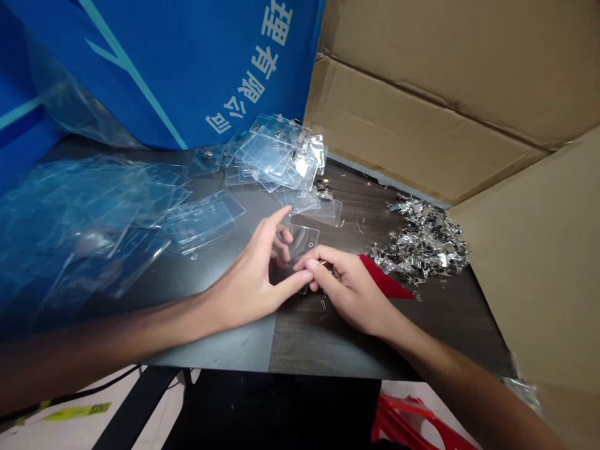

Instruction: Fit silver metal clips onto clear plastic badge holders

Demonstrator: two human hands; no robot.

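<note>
A clear plastic badge sleeve (307, 237) with a small hole near its edge is in front of me, partly hidden behind my hands. My left hand (262, 269) is beside it with index finger and thumb spread wide and the other fingers loosely bent. Its thumb tip meets the fingertips of my right hand. My right hand (344, 281) is closed in a pinch at the sleeve's right side. A bit of shiny metal, seemingly a badge clip (334, 271), shows among its fingers, mostly covered.
Many clear sleeves (103, 194) spread over the left, with another pile (272, 150) at the back. A heap of metal clips (426, 240) lies right, near a red piece (387, 278). Cardboard walls (422, 119) and a blue printed banner (154, 62) border the table.
</note>
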